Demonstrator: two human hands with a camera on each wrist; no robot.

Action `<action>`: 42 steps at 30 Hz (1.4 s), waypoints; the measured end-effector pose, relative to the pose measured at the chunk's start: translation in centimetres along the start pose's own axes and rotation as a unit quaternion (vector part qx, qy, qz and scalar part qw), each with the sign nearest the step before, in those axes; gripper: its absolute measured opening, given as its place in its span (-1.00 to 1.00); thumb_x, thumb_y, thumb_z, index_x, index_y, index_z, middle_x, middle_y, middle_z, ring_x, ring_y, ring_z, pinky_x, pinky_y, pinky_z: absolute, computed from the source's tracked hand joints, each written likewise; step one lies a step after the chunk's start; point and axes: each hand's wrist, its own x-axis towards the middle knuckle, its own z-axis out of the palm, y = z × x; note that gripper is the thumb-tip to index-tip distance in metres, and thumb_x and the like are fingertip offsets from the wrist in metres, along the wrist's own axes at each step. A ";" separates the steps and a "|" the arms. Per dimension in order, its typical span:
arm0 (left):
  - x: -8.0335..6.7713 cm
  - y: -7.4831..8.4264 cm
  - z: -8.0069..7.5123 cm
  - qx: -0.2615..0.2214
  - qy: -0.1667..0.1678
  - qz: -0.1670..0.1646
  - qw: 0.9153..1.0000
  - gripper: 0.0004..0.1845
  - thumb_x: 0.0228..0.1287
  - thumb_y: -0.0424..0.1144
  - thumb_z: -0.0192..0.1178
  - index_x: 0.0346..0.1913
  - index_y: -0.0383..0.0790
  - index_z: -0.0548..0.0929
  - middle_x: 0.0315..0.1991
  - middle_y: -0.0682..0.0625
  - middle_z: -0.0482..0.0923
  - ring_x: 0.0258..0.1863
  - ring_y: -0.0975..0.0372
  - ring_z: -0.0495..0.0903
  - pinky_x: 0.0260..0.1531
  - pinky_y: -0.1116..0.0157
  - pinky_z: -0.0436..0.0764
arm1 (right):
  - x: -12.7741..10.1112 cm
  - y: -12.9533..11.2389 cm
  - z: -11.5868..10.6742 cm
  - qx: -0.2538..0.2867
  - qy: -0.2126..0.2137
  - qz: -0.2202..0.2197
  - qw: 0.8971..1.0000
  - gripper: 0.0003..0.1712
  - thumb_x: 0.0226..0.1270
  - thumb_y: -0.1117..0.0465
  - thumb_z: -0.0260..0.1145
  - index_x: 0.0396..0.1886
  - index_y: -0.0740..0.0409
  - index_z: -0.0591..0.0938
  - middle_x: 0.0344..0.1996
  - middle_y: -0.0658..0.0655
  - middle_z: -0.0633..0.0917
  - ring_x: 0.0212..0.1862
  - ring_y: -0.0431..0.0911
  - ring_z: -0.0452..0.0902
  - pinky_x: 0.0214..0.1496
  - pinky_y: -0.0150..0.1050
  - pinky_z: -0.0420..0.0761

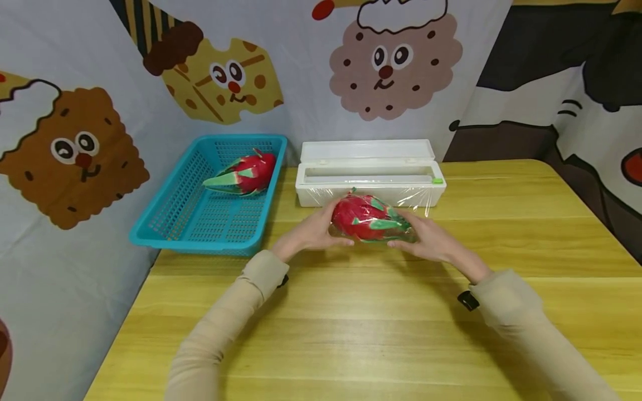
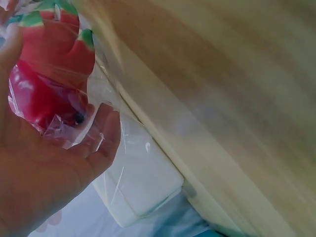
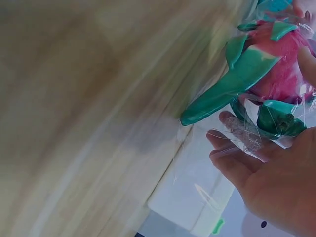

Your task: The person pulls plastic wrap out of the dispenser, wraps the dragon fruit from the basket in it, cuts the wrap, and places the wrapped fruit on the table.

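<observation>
Two hands cup a dragon fruit [image 1: 368,218] on the yellow surface [image 1: 351,323]: left hand [image 1: 311,231] and right hand [image 1: 426,239] each curl round an end, pressing cling film [image 1: 411,196] onto it. Wrapping looks midway; next, probably, cutting the film free at the white dispenser [image 1: 369,172] behind. Farther left, another fruit [image 1: 246,174] lies in a blue basket [image 1: 200,217].

Yellow wooden table [image 1: 501,234] under even light, backed by a hanging cloth backdrop [image 1: 311,111] printed with cartoon biscuit faces; darker print at right.
</observation>
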 end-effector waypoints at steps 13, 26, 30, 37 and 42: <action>0.6 0.0 -0.2 0.046 -0.001 -0.088 0.995 0.07 -0.06 0.27 0.36 0.42 -0.19 0.12 0.40 -0.15 0.13 0.38 0.02 0.11 0.31 -0.02 0.38 | 0.3 0.3 -0.2 0.036 -0.029 0.037 0.998 -0.04 0.26 -0.23 0.23 0.46 0.20 0.14 0.30 0.44 0.38 0.27 0.34 0.36 0.20 0.30 0.41; 0.5 0.1 -1.0 0.031 0.037 -0.057 0.997 -0.29 0.39 0.16 -0.05 0.48 -0.06 0.09 0.42 -0.20 0.12 0.40 -0.05 0.15 0.30 -0.12 0.33 | 0.4 0.8 -0.2 0.084 -0.027 0.042 0.995 -0.01 0.28 -0.17 0.23 0.51 0.14 0.00 0.42 0.41 0.18 0.38 0.36 0.15 0.31 0.36 0.24; 0.8 0.7 -1.4 0.041 0.095 -0.043 0.994 -0.39 0.47 0.10 -0.16 0.40 -0.22 0.24 0.34 -0.18 0.27 0.32 -0.01 0.29 0.34 0.01 0.34 | 0.2 1.1 -0.7 0.105 -0.015 0.024 0.994 -0.05 0.32 -0.05 0.22 0.51 0.22 -0.03 0.40 0.45 0.19 0.36 0.38 0.17 0.31 0.37 0.23; 2.9 3.0 -2.5 0.094 0.131 -0.003 0.987 -0.54 0.50 0.00 -0.16 0.17 -0.24 0.52 0.18 -0.10 0.48 0.23 0.05 0.40 0.30 0.16 0.38 | 0.6 2.2 -3.4 0.151 0.007 0.003 0.988 -0.26 0.45 0.08 0.08 0.48 0.26 0.05 0.36 0.42 0.28 0.32 0.36 0.26 0.34 0.28 0.26; 5.2 5.2 -2.9 0.134 0.078 0.024 0.988 -0.54 0.50 0.03 -0.17 0.15 -0.19 0.54 0.15 -0.06 0.52 0.23 0.11 0.43 0.32 0.22 0.38 | 1.7 3.3 -4.5 0.122 0.148 0.012 0.981 -0.49 0.38 0.22 0.19 0.24 0.41 0.41 0.12 0.42 0.55 0.11 0.28 0.52 0.14 0.15 0.51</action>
